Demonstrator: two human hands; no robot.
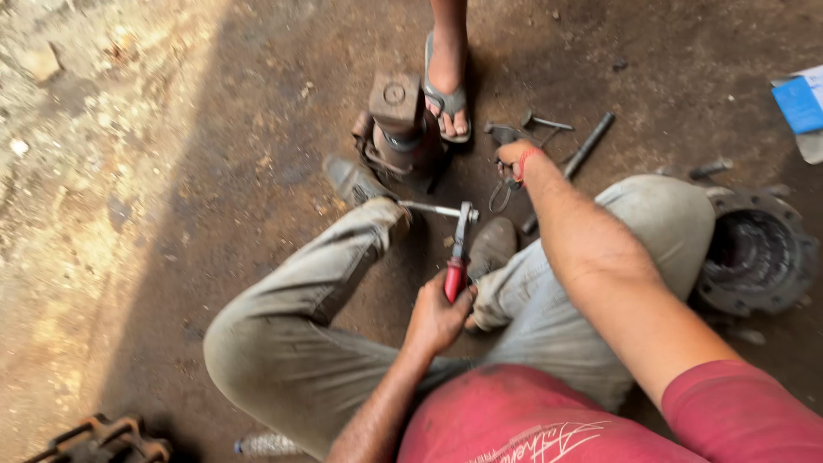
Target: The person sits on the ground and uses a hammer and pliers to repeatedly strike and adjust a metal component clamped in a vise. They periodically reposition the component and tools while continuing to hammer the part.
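Note:
I sit on a dirt floor with my legs folded. My left hand (437, 315) grips the red handles of a pair of pliers (459, 249), jaws pointing away from me and closed on a thin metal rod (427, 208) that lies across my shin. My right hand (514, 161) reaches far forward and touches a small wire clip (500, 194) among loose tools on the ground. Whether its fingers are closed on the clip is hidden by the wrist.
A rusty bottle jack (399, 127) stands ahead, with another person's sandalled foot (447, 90) beside it. A long bar (576, 159) and small tools lie near my right hand. A greasy wheel hub (754, 250) sits right. Blue-and-white paper (801, 103) lies far right.

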